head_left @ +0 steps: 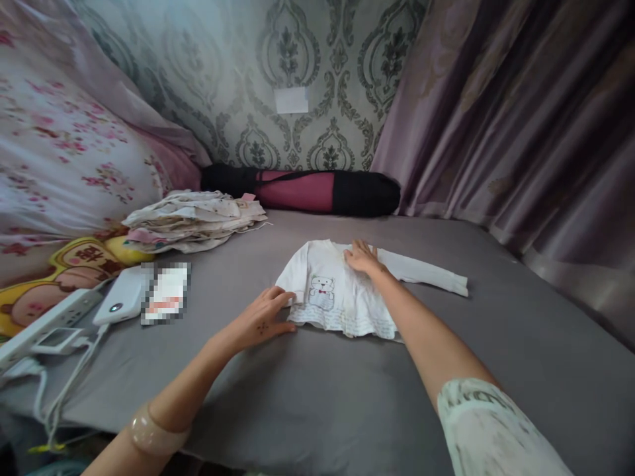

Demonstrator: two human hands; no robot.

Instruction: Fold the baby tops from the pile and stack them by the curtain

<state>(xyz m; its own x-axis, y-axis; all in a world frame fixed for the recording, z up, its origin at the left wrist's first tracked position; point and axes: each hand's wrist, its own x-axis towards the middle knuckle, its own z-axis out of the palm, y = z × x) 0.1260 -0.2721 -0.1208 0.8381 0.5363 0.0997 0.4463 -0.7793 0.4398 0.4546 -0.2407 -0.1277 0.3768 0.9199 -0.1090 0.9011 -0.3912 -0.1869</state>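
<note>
The left hand (265, 318) and the right hand (364, 257) lie open on the shirt (342, 299) and should probably press it evenly.

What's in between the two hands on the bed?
The bear picture on the white shirt lies between the left hand and the right hand, as the head view shows.

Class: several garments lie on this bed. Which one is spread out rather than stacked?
The white bear-print shirt beneath the right hand; the others sit folded in a pile by the floral pillow.
</note>
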